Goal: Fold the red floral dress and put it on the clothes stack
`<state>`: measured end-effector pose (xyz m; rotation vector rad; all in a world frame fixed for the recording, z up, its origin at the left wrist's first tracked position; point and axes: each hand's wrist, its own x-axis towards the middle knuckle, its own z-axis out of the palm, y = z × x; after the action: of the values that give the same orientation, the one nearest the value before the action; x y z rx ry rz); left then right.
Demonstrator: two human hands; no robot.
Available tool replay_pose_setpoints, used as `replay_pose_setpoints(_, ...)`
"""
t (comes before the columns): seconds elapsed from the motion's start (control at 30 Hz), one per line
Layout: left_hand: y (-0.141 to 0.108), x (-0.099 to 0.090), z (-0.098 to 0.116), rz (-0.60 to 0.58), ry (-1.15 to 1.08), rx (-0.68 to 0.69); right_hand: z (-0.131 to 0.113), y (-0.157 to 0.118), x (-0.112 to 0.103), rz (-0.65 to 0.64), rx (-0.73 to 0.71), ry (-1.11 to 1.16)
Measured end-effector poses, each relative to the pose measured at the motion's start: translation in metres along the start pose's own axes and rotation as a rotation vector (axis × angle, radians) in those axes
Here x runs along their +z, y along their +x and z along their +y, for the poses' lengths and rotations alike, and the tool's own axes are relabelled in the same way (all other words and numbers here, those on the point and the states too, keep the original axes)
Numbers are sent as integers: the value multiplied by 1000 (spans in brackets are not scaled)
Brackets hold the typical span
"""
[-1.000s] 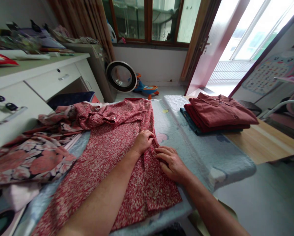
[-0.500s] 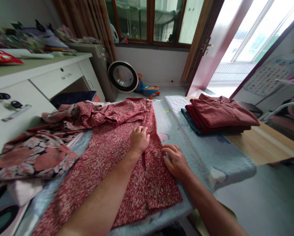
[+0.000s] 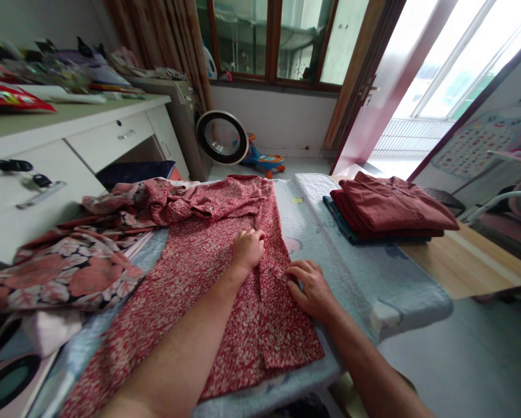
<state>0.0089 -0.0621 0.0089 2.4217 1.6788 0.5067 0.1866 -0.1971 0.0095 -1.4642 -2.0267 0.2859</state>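
Note:
A red garment with a small pale pattern lies spread over the pale blue cover, its sleeve and cuff bunched across the upper part. One side is folded inward, making a long strip along the right. My left hand is closed on the cloth at that strip's inner edge, fingers curled. At the strip's outer edge, my right hand pinches the cloth between thumb and fingers. Both fingertips are partly hidden.
A folded stack of red and dark blue clothes sits at the right. Crumpled floral cloth lies left. Beyond are a white cabinet, a washing machine with its round door open, and a blue-orange ride-on toy.
The camera view has shifted slightly. My hands stay at nearly the same spots on the garment, and the right fingers have drawn in a little at its edge.

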Motion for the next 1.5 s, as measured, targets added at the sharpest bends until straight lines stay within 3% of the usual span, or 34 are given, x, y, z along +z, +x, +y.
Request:
replay_pose_setpoints(0.13,-1,-1,5,-22,-39,79,2,-1,0,8,-12,-23)
replay_pose_setpoints(0.23,-4,-7,12,-75,-62,47,5,-1,3,5,-19,-58)
replay_pose_setpoints(0.37,-7,-16,22,-211,-74,-13,6,0,8,-55,0,-101)
replay_pose_setpoints(0.53,-8,-21,24,-314,-117,20,5,2,8,-80,37,-128)
replay_pose_setpoints(0.63,-16,-26,23,-344,-160,55,6,7,0,-168,26,-128)
replay_pose_setpoints(0.8,-46,-35,23,-352,-234,98,7,40,-17,-349,-15,-158)
replay_pose_setpoints(0.93,-71,-35,25,-308,-383,72,11,77,-11,-211,29,-236)
replay_pose_setpoints(1.07,-94,-35,28,-312,-549,-45,23,93,10,-198,37,-271)
replay_pose_setpoints(1.23,-117,-35,27,-326,-632,-78,36,81,22,-172,28,-288)
replay_pose_setpoints(1.5,-141,-38,36,-278,-533,41,20,25,7,-234,31,-265)
